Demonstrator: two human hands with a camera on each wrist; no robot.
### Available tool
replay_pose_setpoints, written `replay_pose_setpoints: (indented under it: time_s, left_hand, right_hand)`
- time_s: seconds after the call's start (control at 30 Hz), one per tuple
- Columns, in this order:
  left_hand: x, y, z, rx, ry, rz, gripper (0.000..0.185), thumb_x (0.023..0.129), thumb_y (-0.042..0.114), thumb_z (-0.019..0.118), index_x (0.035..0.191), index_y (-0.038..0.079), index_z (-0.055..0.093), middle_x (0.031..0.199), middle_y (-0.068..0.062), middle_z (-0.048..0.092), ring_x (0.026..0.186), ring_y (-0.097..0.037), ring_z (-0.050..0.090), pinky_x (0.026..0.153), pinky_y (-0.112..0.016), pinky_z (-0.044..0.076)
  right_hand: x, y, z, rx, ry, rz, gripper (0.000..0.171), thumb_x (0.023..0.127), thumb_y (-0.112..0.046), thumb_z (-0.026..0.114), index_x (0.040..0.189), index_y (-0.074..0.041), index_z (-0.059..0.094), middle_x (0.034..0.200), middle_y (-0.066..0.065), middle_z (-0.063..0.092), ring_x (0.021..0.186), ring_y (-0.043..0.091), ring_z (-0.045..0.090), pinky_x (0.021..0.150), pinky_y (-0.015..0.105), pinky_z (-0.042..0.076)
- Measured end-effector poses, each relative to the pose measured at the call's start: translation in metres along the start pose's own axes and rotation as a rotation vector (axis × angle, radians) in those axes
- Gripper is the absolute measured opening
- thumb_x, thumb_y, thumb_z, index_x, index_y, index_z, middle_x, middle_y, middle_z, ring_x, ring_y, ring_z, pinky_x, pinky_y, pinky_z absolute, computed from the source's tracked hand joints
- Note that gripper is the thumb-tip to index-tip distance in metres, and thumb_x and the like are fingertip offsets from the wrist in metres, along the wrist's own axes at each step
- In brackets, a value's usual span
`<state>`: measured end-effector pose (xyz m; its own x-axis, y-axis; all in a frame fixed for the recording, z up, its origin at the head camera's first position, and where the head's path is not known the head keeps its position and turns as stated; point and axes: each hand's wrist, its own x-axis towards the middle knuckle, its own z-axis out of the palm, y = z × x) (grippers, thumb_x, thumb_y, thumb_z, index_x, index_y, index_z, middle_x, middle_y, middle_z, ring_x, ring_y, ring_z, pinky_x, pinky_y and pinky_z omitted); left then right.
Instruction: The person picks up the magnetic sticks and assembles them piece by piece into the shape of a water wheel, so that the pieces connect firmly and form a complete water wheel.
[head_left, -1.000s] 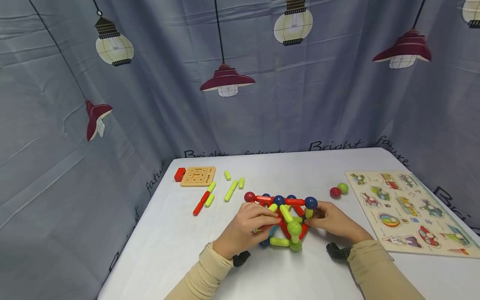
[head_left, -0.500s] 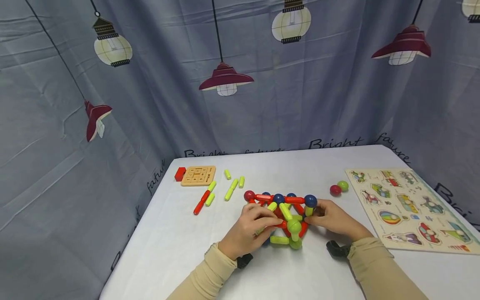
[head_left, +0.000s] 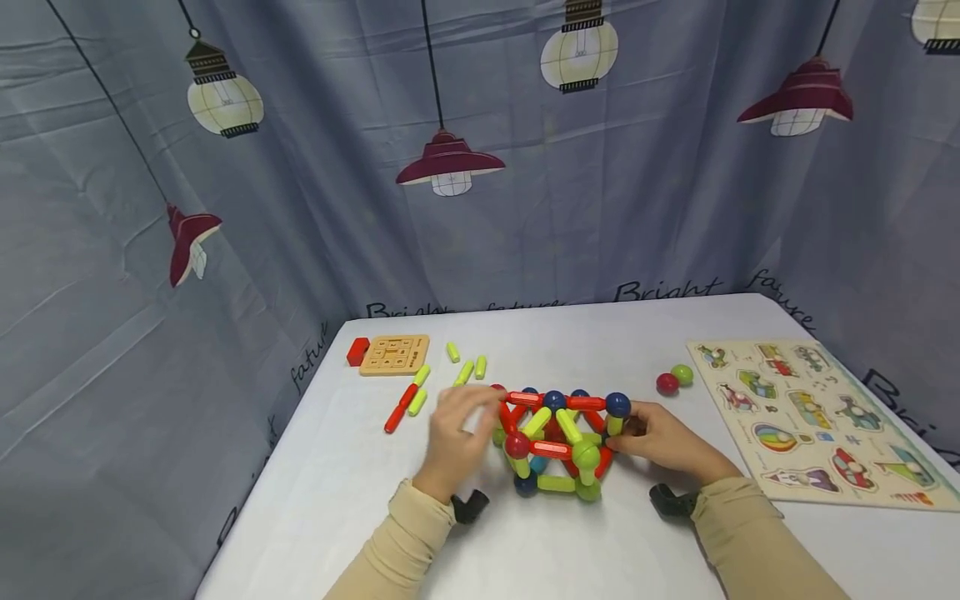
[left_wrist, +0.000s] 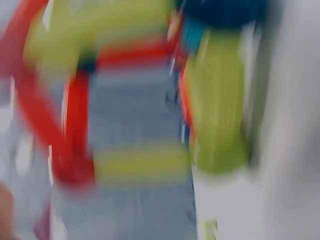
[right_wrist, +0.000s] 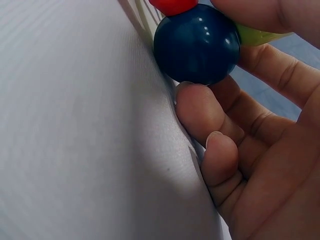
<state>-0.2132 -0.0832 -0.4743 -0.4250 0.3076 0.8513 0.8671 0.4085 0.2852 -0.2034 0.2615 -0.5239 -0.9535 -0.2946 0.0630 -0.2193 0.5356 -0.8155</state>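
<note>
1. Rod-and-ball frame (head_left: pixel 558 442) stands mid-table on white table (head_left: pixel 360 500); red and lime rods joined by glossy navy, red and green balls, cage-like shape.
2. Right hand (head_left: pixel 663 446) at frame's right end, grip curled around a navy ball (right_wrist: pixel 196 44) with lime rod (right_wrist: pixel 260 35) under the upper finger; lower fingers (right_wrist: pixel 205 117) rest on the table.
3. Left hand (head_left: pixel 459 433) blurred, just left of frame, fingers spread loosely, holding nothing visible; its wrist view is smeared.
4. Beige sleeves, dark wrist mounts.
5. Loose lime and red rods (head_left: pixel 408 402) far-left; red and green balls (head_left: pixel 673 379) right; wooden puzzle board (head_left: pixel 817 421) beyond; small tan board (head_left: pixel 393 354) with red block (head_left: pixel 357 351).
</note>
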Motion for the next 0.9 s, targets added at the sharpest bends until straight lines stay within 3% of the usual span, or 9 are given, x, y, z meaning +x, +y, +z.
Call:
replay_pose_setpoints:
  time_s: [0.07, 0.1, 0.13, 0.2, 0.27, 0.37, 0.5, 0.73, 0.9]
  left_hand:
    - [0.001, -0.023, -0.013, 0.059, 0.077, -0.272, 0.026, 0.099, 0.01, 0.065, 0.123, 0.005, 0.071, 0.12, -0.01, 0.072, 0.109, -0.028, 0.067, 0.095, -0.046, 0.052]
    - [-0.001, -0.035, -0.018, 0.121, 0.068, -0.422, 0.031, 0.099, 0.011, 0.064, 0.129, 0.003, 0.068, 0.126, -0.013, 0.07, 0.114, -0.031, 0.065, 0.096, -0.049, 0.051]
    - [-0.003, -0.046, -0.023, 0.199, 0.026, -0.56, 0.036, 0.099, 0.011, 0.064, 0.135, 0.004, 0.064, 0.133, -0.015, 0.065, 0.12, -0.035, 0.061, 0.098, -0.052, 0.049]
    - [-0.011, -0.063, -0.029, 0.376, -0.148, -0.765, 0.048, 0.1, 0.016, 0.064, 0.146, 0.005, 0.055, 0.147, -0.018, 0.055, 0.131, -0.041, 0.052, 0.102, -0.057, 0.044]
    - [-0.02, -0.076, -0.031, 0.507, -0.32, -0.857, 0.055, 0.099, 0.018, 0.065, 0.149, 0.003, 0.051, 0.154, -0.021, 0.048, 0.137, -0.045, 0.046, 0.101, -0.061, 0.04]
    - [-0.029, -0.084, -0.031, 0.575, -0.427, -0.855, 0.051, 0.098, 0.016, 0.066, 0.146, 0.003, 0.056, 0.152, -0.021, 0.05, 0.132, -0.047, 0.049, 0.095, -0.061, 0.044]
    - [-0.031, -0.082, -0.029, 0.568, -0.409, -0.784, 0.042, 0.096, 0.008, 0.068, 0.137, 0.004, 0.065, 0.138, -0.023, 0.06, 0.116, -0.046, 0.057, 0.086, -0.059, 0.051]
    - [-0.033, -0.066, -0.039, 0.568, -0.384, -0.809, 0.036, 0.088, -0.007, 0.068, 0.124, -0.004, 0.068, 0.108, -0.028, 0.063, 0.093, -0.043, 0.062, 0.081, -0.053, 0.054]
    - [-0.031, -0.064, -0.039, 0.632, -0.4, -0.74, 0.022, 0.087, -0.005, 0.071, 0.108, -0.005, 0.073, 0.095, -0.023, 0.063, 0.08, -0.037, 0.059, 0.072, -0.049, 0.053]
  right_hand:
    - [0.0, -0.001, 0.001, -0.003, 0.0, -0.002, 0.02, 0.089, -0.021, 0.08, 0.103, -0.012, 0.069, 0.096, 0.004, 0.068, 0.087, 0.024, 0.059, 0.08, 0.031, 0.051]
    - [0.0, -0.002, 0.001, -0.004, 0.003, 0.001, 0.02, 0.089, -0.021, 0.08, 0.103, -0.012, 0.069, 0.096, 0.004, 0.068, 0.087, 0.024, 0.059, 0.08, 0.031, 0.051]
    - [0.0, -0.002, 0.001, -0.004, 0.005, 0.003, 0.02, 0.089, -0.02, 0.079, 0.103, -0.011, 0.069, 0.096, 0.005, 0.067, 0.087, 0.025, 0.059, 0.08, 0.031, 0.05]
    - [0.0, -0.003, 0.001, -0.007, 0.006, 0.007, 0.02, 0.088, -0.02, 0.079, 0.103, -0.011, 0.069, 0.095, 0.005, 0.067, 0.087, 0.025, 0.058, 0.079, 0.03, 0.05]
    - [-0.001, -0.004, 0.001, -0.007, 0.004, 0.005, 0.02, 0.088, -0.02, 0.079, 0.103, -0.011, 0.069, 0.095, 0.005, 0.067, 0.086, 0.024, 0.058, 0.079, 0.03, 0.05]
    - [-0.001, -0.004, 0.002, -0.004, 0.005, 0.001, 0.022, 0.088, -0.02, 0.079, 0.105, -0.011, 0.069, 0.096, 0.004, 0.067, 0.087, 0.023, 0.059, 0.079, 0.03, 0.05]
    - [-0.003, -0.003, 0.003, 0.019, 0.011, 0.007, 0.024, 0.088, -0.02, 0.079, 0.107, -0.01, 0.069, 0.097, 0.005, 0.067, 0.088, 0.023, 0.059, 0.08, 0.03, 0.05]
    - [-0.003, -0.002, 0.006, 0.01, -0.002, 0.012, 0.025, 0.088, -0.021, 0.08, 0.108, -0.01, 0.069, 0.096, 0.004, 0.067, 0.087, 0.023, 0.059, 0.078, 0.029, 0.049]
    - [-0.002, -0.002, 0.003, 0.0, 0.006, -0.001, 0.025, 0.089, -0.021, 0.08, 0.108, -0.009, 0.069, 0.094, 0.004, 0.067, 0.086, 0.023, 0.059, 0.076, 0.028, 0.05]
